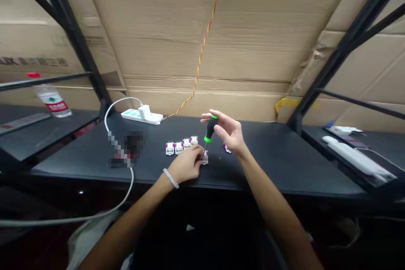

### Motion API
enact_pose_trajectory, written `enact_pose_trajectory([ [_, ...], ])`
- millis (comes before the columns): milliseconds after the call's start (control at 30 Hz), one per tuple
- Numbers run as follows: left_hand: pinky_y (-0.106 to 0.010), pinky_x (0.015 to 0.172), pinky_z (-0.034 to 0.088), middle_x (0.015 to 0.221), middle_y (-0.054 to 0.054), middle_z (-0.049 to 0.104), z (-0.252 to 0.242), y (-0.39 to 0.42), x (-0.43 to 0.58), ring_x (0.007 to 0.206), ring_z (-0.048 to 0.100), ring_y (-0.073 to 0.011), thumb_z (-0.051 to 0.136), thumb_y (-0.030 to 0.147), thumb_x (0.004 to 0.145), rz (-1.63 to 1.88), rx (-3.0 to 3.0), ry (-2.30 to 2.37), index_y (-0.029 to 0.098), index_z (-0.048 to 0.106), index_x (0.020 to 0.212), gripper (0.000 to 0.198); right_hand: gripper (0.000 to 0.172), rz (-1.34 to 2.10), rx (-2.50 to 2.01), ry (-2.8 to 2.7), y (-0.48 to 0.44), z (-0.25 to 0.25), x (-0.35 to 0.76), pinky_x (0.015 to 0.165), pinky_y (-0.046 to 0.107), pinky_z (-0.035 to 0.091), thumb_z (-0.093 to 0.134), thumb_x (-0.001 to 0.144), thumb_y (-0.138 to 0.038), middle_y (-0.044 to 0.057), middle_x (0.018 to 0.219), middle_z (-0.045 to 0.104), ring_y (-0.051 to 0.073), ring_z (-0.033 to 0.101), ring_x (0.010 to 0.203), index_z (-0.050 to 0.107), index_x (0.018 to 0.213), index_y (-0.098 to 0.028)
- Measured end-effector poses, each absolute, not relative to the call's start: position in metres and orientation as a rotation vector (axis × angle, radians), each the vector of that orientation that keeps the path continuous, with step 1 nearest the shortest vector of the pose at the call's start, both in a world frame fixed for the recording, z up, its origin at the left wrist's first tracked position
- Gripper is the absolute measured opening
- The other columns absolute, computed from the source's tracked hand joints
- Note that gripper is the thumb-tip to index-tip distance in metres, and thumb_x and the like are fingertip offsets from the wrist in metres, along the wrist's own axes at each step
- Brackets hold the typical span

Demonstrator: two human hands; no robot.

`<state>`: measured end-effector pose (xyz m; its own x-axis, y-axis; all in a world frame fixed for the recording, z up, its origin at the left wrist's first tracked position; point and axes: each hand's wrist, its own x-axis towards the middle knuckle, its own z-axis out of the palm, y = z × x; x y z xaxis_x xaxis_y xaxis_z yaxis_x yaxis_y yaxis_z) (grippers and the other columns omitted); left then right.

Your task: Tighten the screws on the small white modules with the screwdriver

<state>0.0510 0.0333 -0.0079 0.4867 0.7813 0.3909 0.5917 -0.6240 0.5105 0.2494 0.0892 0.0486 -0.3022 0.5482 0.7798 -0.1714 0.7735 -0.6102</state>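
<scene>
My right hand point(230, 130) grips a screwdriver point(211, 128) with a black and green handle, its shaft slanting down to a small white and purple part point(205, 158). The fingers of my left hand point(188, 163) are closed at that part's left side, steadying it on the black table; a bracelet circles the wrist. Beyond the left hand stand several similar white and purple parts point(179, 147) in a slanting row. Another such part point(227, 148) lies half hidden behind my right wrist. Exactly where the screwdriver's tip meets the part is too small to tell.
A white power strip point(142, 115) with a plug sits at the table's back left, its white cable point(106, 122) looping over the left side. Black shelf posts point(299, 118) flank the table point(268, 164). A bottle point(53, 99) stands beyond the left post; cardboard point(247, 50) backs everything.
</scene>
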Motion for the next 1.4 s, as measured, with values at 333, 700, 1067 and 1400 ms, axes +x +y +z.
enact_pose_trajectory([
  [333, -0.041, 0.094, 0.059, 0.108, -0.008, 0.068, -0.0086, 0.0338, 0.0521, 0.095, 0.068, -0.0242, 0.064, 0.003, 0.087, 0.875, 2.418, 1.160, 0.021, 0.059, 0.086, 0.019, 0.039, 0.672, -0.248, -1.747, 0.0871, 0.0502, 0.2482, 0.099, 0.046, 0.066, 0.066, 0.106, -0.045, 0.011, 0.132, 0.075, 0.023, 0.078, 0.108, 0.070, 0.142, -0.032],
  [700, -0.047, 0.099, 0.058, 0.113, -0.011, 0.068, -0.0122, 0.0319, 0.0556, 0.104, 0.068, -0.0294, 0.063, 0.005, 0.087, 0.877, 2.447, 1.201, 0.021, 0.058, 0.089, 0.017, 0.040, 0.536, -0.321, -1.664, 0.0919, 0.0503, 0.2477, 0.089, 0.039, 0.064, 0.081, 0.092, -0.053, 0.008, 0.116, 0.073, 0.022, 0.073, 0.102, 0.077, 0.124, -0.028],
  [1067, -0.045, 0.098, 0.060, 0.110, -0.009, 0.069, -0.0096, 0.0319, 0.0557, 0.100, 0.068, -0.0267, 0.064, 0.004, 0.088, 0.892, 2.415, 1.193, 0.021, 0.059, 0.087, 0.017, 0.039, 0.620, -0.248, -1.657, 0.0909, 0.0489, 0.2481, 0.084, 0.035, 0.066, 0.085, 0.092, -0.039, 0.005, 0.113, 0.072, 0.018, 0.074, 0.093, 0.078, 0.129, -0.031],
  [1400, -0.045, 0.102, 0.059, 0.111, -0.009, 0.069, -0.0086, 0.0333, 0.0542, 0.102, 0.069, -0.0262, 0.067, 0.005, 0.088, 0.905, 2.380, 1.166, 0.021, 0.060, 0.085, 0.017, 0.044, 0.705, -0.307, -1.713, 0.0895, 0.0465, 0.2498, 0.095, 0.042, 0.063, 0.078, 0.098, -0.045, 0.008, 0.121, 0.077, 0.024, 0.073, 0.105, 0.073, 0.140, -0.033],
])
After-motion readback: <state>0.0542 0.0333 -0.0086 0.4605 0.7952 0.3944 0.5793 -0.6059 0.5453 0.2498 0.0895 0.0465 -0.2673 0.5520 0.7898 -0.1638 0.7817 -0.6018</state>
